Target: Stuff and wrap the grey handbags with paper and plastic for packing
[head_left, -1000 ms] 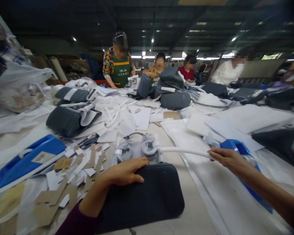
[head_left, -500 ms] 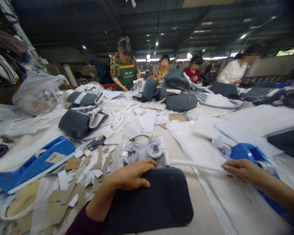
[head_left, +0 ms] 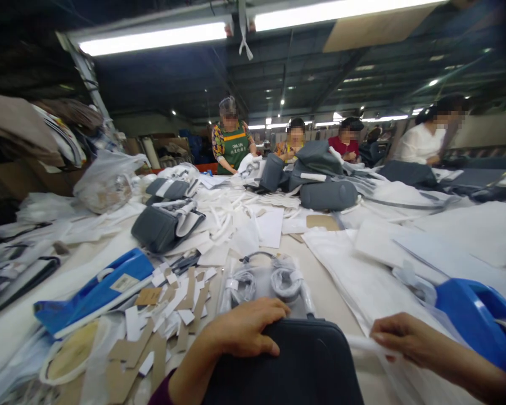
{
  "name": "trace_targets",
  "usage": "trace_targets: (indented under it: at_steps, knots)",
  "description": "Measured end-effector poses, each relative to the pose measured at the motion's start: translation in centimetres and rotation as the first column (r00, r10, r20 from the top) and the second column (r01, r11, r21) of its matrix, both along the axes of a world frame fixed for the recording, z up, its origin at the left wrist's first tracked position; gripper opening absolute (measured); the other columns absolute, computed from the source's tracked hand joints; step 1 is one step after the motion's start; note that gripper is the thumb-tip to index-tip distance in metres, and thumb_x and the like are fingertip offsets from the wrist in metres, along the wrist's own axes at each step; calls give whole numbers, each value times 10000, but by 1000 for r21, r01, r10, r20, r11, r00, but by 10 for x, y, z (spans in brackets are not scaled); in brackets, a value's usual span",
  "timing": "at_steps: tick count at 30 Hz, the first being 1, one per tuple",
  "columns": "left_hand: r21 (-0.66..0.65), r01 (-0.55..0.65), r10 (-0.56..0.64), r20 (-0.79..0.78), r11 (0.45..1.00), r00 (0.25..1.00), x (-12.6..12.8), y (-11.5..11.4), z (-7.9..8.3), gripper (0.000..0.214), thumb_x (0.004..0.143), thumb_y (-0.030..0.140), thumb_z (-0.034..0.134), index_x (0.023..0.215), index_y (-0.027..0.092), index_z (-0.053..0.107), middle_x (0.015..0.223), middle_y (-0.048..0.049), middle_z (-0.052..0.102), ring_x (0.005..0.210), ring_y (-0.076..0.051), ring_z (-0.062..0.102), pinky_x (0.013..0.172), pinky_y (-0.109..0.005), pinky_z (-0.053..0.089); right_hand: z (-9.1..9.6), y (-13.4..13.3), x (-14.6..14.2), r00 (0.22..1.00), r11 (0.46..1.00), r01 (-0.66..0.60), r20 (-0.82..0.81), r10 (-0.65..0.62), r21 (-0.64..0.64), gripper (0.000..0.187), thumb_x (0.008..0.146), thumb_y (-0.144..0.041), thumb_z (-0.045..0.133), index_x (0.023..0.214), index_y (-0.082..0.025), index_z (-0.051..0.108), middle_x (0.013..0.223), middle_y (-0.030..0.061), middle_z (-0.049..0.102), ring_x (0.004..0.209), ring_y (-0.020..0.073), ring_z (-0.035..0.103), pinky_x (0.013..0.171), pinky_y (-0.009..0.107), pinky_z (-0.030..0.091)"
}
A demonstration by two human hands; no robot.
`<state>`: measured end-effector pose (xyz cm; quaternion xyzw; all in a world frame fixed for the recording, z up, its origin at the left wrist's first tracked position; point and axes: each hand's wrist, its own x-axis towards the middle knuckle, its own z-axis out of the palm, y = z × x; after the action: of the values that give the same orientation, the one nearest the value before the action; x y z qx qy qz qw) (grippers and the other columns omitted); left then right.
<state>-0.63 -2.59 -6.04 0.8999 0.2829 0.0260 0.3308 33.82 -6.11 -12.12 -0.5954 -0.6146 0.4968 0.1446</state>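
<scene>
My left hand (head_left: 247, 331) lies on top of a dark grey case (head_left: 295, 365) at the near edge of the table, fingers curled over its upper rim. To its right, my right hand (head_left: 400, 337) pinches the end of a white strap (head_left: 360, 344) that runs leftward behind the case. Just beyond the case lies a clear plastic bag of coiled white cords (head_left: 263, 281).
A blue tray (head_left: 474, 315) stands at the right and another blue tray (head_left: 96, 289) at the left, among cardboard and paper scraps (head_left: 168, 298). White sheets (head_left: 362, 281) and grey bags (head_left: 162, 225) cover the table. Several people (head_left: 231, 140) work at the far side.
The view has tilted upward, so the table contents sit lower in frame. My right hand has drawn the white strap nearer. My left hand has stayed on the case.
</scene>
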Motion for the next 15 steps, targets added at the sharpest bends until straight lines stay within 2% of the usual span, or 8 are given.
trace_targets:
  at_steps: [3,6,10,15]
  knots:
    - [63,-10,11,-13,998,1000,-1,0,-5,408,762,317,693,1135,213,564,1367,-40,492,1244,-240,455,1050,-333,377,-5,10,-25,995,998,-56,-82,58,24,479,630,-640,596,670,-162,594,554,-9,478,445,68,280,431,220,201]
    - [106,-43,45,-18,993,999,-1,-2,-7,375,760,368,694,1080,218,571,1310,-23,533,1196,-235,489,1010,-336,414,0,14,-44,995,993,-67,-66,74,95,456,633,-609,608,753,-172,655,612,3,498,483,95,363,445,221,283]
    - [143,-62,70,-54,988,996,-1,-6,-6,329,762,403,685,1008,216,574,1209,-24,569,1117,-233,526,926,-328,459,6,12,-58,993,967,-109,-23,118,230,373,671,-552,621,694,-188,700,741,48,552,627,154,507,512,237,380]
    - [169,-63,72,-50,984,996,-1,-7,-7,314,761,423,679,965,210,571,1175,-26,568,1084,-231,534,887,-327,471,2,10,-66,990,976,-79,-95,100,201,336,747,-511,585,803,-217,738,786,33,529,632,147,536,505,226,402]
